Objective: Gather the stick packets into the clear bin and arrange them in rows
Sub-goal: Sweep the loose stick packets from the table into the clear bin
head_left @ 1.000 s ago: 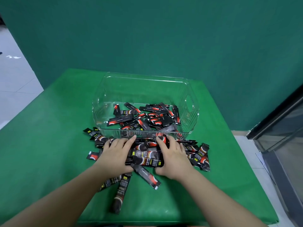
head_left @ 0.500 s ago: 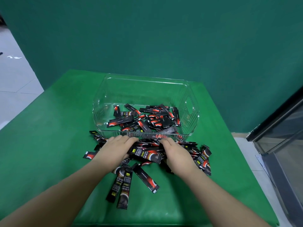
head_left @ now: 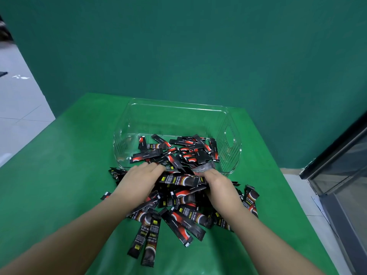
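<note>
A clear plastic bin (head_left: 230, 135) stands on the green table (head_left: 59, 175), with several black-and-red stick packets (head_left: 178, 151) lying jumbled on its floor. In front of the bin lies a loose pile of the same packets (head_left: 184, 213). My left hand (head_left: 139, 181) and my right hand (head_left: 218, 185) squeeze a bunch of packets (head_left: 180, 180) between them, just at the bin's near wall. Fingers of both hands curl round the ends of the bunch. Some packets hang under the bunch.
The table ends at the right near a dark glass-fronted cabinet (head_left: 341, 175). A green wall stands behind the table. White tiled floor (head_left: 17, 108) shows at the left.
Both hands closed in on the pile and raised a bunch of packets up toward the bin's near wall. Loose packets slid out toward me on the table.
</note>
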`<state>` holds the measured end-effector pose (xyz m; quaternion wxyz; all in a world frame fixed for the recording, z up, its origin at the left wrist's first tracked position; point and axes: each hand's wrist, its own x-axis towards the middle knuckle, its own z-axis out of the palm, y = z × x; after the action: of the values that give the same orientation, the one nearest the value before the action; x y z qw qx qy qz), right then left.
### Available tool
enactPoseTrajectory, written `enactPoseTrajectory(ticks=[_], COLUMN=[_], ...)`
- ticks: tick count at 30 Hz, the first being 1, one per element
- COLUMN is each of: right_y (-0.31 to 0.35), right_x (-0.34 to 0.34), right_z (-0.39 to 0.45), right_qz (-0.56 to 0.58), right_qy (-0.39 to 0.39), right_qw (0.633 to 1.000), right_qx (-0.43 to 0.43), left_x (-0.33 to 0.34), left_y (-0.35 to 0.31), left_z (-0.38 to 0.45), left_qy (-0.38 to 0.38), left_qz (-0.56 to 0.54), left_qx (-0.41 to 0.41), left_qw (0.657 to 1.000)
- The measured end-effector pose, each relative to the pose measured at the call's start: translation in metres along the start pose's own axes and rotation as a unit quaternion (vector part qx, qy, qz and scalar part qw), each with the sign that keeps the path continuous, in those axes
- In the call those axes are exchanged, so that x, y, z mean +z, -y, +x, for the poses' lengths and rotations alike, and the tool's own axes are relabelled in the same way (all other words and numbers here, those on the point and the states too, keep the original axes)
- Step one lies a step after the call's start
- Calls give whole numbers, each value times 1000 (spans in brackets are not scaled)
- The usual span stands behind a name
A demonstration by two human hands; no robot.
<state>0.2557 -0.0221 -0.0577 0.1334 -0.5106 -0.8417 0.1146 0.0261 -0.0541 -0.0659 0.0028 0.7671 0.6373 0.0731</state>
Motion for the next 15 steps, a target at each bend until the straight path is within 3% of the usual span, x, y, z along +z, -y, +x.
enactPoseTrajectory(ticks=[12, 15], right_y=[10, 0], right_x=[-65, -63], right_z=[45, 76], right_qz=[49, 52], right_qy=[-138, -85], right_qw=[988, 990], right_qx=[40, 97], left_x=[-75, -75], left_y=[8, 14], left_z=[61, 96], left_qy=[-94, -95], left_qz=[-56, -37], left_qx=[-6, -50], left_qw=[994, 994])
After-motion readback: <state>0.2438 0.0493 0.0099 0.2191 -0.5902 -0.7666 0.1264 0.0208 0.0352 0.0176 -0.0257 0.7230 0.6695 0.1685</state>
